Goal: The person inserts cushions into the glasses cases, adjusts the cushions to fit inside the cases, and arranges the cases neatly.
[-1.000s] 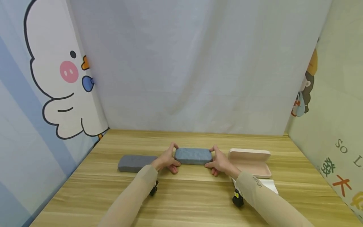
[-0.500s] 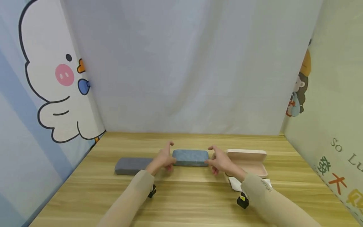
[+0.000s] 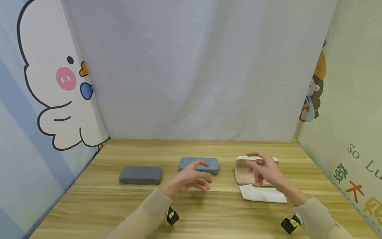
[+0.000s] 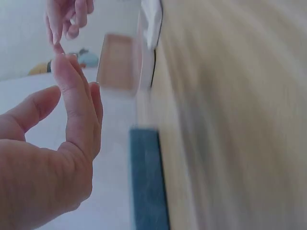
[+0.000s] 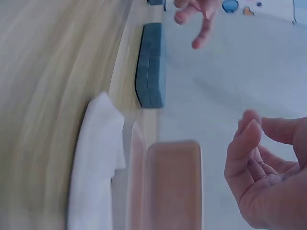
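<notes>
My left hand (image 3: 191, 177) hovers in front of the blue glasses case (image 3: 186, 161), its fingers relaxed and holding nothing. The blue case lies closed at the middle of the table; in the right wrist view the same blue case (image 5: 151, 67) shows a seam along its side. My right hand (image 3: 265, 169) is raised over the pale pink glasses case (image 3: 243, 176), fingers loosely bent, nothing between them. That pink case stands with its lid up, and its inside looks bare in the right wrist view. A folded white cloth (image 3: 264, 195) lies just in front of it.
A closed grey glasses case (image 3: 141, 175) lies on the left of the wooden table (image 3: 221, 219). A white curtain (image 3: 191, 73) hangs behind the table, and printed walls stand on both sides.
Both hands have let go of the blue case's ends. The left hand has drawn toward me and slightly right; the right hand has moved right, over the pink case.
</notes>
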The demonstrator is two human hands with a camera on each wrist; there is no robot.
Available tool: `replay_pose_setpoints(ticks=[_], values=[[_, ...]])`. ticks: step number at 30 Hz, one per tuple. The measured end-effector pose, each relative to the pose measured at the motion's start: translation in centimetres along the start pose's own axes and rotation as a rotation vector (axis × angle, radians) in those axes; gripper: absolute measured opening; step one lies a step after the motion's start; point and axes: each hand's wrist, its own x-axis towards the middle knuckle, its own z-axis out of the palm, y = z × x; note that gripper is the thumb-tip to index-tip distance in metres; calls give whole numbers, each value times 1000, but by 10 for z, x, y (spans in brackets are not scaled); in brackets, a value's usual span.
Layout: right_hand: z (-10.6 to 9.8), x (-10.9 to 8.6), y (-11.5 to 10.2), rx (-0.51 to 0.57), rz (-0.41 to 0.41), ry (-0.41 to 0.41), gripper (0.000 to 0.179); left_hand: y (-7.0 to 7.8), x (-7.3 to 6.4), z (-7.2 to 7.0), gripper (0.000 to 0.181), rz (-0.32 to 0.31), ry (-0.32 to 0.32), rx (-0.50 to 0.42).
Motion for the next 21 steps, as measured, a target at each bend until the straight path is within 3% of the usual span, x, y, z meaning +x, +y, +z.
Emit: replay_pose_setpoints(ticks=[4, 8, 13, 21], values=[[-17, -17, 16, 33, 53, 32, 49, -11, 9, 23, 56, -45, -44, -56], [-30, -30, 30, 57, 94, 35, 45, -17, 18, 42, 56, -68, -43, -110], [-45, -44, 47, 60, 142, 20, 47, -19, 24, 61, 49, -86, 13, -190], [-64, -59, 66, 14, 262, -24, 61, -27, 32, 83, 38, -143, 92, -222]])
